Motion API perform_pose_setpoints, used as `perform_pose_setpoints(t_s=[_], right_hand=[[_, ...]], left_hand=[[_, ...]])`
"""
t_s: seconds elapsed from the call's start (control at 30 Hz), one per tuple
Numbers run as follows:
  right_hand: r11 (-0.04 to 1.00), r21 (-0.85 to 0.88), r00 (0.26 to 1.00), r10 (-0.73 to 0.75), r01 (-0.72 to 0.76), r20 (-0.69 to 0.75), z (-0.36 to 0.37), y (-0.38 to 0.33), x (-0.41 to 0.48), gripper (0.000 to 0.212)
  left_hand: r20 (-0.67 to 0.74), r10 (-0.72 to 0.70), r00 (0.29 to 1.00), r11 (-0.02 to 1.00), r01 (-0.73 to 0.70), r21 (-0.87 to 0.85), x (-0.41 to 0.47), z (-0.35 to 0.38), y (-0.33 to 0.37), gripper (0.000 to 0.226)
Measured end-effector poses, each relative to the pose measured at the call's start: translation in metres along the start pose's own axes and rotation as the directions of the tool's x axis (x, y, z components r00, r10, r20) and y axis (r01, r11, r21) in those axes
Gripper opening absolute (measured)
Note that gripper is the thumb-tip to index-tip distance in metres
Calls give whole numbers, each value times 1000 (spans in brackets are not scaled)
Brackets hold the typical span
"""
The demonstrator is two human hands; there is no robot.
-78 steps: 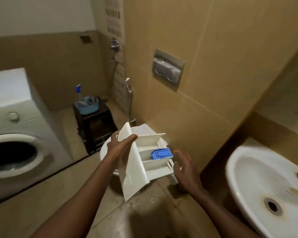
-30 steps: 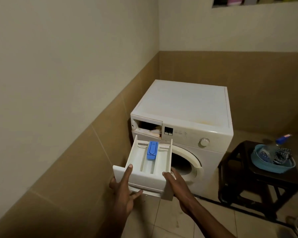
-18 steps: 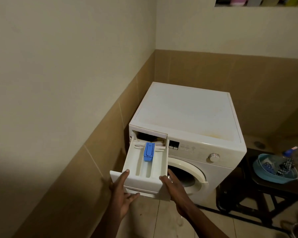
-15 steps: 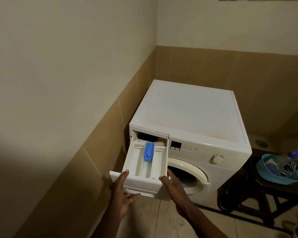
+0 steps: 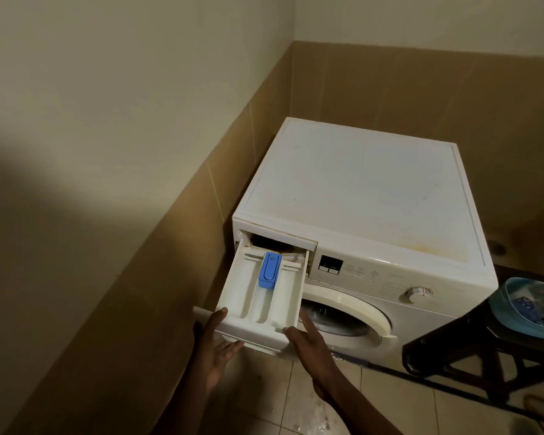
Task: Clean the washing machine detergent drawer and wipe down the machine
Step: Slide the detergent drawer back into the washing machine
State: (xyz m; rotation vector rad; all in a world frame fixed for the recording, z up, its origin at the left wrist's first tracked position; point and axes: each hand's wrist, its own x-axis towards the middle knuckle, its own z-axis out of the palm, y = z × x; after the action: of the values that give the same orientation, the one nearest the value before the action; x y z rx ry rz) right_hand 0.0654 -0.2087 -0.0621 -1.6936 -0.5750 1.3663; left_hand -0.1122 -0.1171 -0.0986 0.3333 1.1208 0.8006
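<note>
From the head camera, the drawer [image 5: 261, 296] sticks out of its slot at the top left of the washing machine [image 5: 358, 196], with only its rear end inside; the slot behind it is too dark to make out. A blue cap [image 5: 268, 273] sits in the middle channel. The left hand [image 5: 215, 343] grasps the front panel, thumb on top and fingers underneath, partly hidden. The right hand [image 5: 308, 340] lies flat against the drawer's right front corner, fingers straight, gripping nothing. Drawer and hand cover part of the round door [image 5: 343, 312]. The print beside the dial [image 5: 416, 295] is unreadable. On a dark stool [image 5: 484, 346], a blue basin [image 5: 515, 309] is cut off at the right edge, its contents blurred.
</note>
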Motion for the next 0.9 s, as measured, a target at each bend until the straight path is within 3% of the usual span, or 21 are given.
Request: perform_pose_setpoints(t_s=[0.1,0.17,0.7,0.9], right_hand=[[1000,4,999,9,-9,-34,-1,-2,6,59],[1000,1,999,7,-7,-54,0,-3,10,59],[993,109,988,51,-35,-148,10,-4,25,58],[997,73,968,13,5,-252,20,-1,34,50]], left_hand=[[-7,-48,999,999,48,1,15,1,2,91],[-6,-59,998,998,59,2,24,4,5,82],[62,-71,996,993,65,96,44,1,20,92],[79,-58,995,998,55,41,41,5,27,78]])
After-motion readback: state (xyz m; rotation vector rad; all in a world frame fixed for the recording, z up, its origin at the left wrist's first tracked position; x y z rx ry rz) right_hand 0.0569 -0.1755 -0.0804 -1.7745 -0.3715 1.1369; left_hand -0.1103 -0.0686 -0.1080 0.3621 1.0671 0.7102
